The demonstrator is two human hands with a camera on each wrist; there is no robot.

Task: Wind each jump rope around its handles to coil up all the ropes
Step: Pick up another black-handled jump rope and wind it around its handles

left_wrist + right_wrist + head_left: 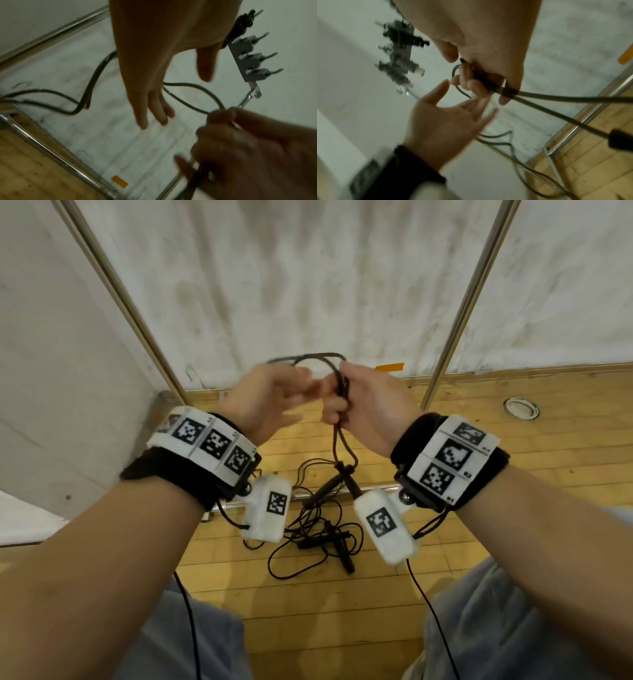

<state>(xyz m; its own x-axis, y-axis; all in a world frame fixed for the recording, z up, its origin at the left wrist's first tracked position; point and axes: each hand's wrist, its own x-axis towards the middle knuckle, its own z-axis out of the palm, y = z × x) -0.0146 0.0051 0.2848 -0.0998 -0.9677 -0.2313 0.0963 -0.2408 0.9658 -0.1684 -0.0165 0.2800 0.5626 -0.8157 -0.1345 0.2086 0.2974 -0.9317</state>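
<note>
Right hand (370, 402): grip clamped on looped jump rope (342, 392). Left hand (270, 400): fingers apart, holding nothing. More ropes (318, 529) on floor (479, 440).

Black jump ropes (329, 529) lie on a honey-yellow plank floor (513, 419); wristbands (205, 446) bear black-and-white square codes.

Not much to read here. On the right wrist band (452, 460), small black characters sit at the right edge of the white marker tiles: "B2" beside the middle tile, "B1" by the lower one, and a blurred pair by the top tile that cannot be made out. The black-and-white square patterns on both wrist bands and on the two white camera housings (385, 525) carry no letters. The orange tape (389, 367) on the wall is blank.
</note>
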